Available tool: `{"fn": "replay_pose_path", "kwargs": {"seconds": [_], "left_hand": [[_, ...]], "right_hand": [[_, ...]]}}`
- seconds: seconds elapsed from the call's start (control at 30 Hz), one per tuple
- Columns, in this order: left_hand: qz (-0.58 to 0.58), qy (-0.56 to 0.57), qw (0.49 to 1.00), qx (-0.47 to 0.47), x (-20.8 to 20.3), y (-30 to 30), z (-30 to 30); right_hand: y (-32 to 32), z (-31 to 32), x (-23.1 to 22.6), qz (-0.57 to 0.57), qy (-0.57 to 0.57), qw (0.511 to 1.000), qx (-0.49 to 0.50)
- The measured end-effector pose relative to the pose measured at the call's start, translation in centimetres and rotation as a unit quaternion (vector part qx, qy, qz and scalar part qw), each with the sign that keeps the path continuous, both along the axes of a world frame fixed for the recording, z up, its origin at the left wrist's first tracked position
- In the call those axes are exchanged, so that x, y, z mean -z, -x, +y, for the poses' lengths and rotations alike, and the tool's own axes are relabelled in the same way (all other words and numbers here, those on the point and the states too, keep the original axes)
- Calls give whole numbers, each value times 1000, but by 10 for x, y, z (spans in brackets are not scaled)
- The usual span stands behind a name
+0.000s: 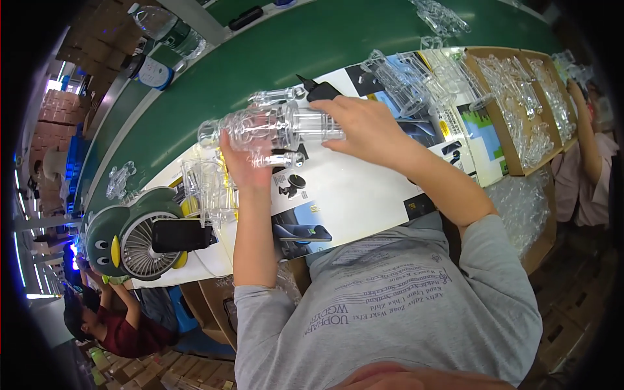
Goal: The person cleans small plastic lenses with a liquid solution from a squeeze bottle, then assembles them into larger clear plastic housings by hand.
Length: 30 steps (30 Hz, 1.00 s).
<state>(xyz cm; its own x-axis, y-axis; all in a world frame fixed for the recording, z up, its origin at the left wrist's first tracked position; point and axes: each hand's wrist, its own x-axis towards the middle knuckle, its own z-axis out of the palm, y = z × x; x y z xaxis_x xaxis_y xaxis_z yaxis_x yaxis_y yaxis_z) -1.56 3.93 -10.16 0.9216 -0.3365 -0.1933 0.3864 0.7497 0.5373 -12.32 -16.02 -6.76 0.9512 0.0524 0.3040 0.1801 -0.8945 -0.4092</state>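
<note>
A clear, see-through tubular vessel (270,127) with a rounded left end lies sideways between my hands above the printed sheets. My left hand (246,159) is closed round it from below, its fingers seen through the clear wall. At the wide right end, my right hand (364,127) grips the rim between thumb and fingers. Two short clear tubes, one above (278,96) and one below (279,159), sit beside the vessel; whether they are joined to it I cannot tell. Just beyond my right fingers is a black object (323,91).
More clear pieces stand at the left (211,192) and far right (400,81). A divided cardboard box (507,130) holds many clear parts. A green animal-faced fan (104,227) with a black phone-like device (181,235) stands left. A bottle (169,32) is far left. Other people sit at both sides.
</note>
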Motion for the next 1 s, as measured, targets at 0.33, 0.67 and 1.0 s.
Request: {"fn": "replay_pose_path", "kwargs": {"seconds": [0.33, 0.67, 1.0], "left_hand": [[-36, -44, 998, -25, 13, -7, 0], [-43, -100, 994, -4, 17, -2, -2], [-57, -111, 992, 7, 24, -3, -1]], "right_hand": [[-138, -20, -20, 75, 152, 984, 57], [-200, -48, 13, 67, 241, 960, 122], [-135, -52, 13, -88, 218, 972, -23]]}}
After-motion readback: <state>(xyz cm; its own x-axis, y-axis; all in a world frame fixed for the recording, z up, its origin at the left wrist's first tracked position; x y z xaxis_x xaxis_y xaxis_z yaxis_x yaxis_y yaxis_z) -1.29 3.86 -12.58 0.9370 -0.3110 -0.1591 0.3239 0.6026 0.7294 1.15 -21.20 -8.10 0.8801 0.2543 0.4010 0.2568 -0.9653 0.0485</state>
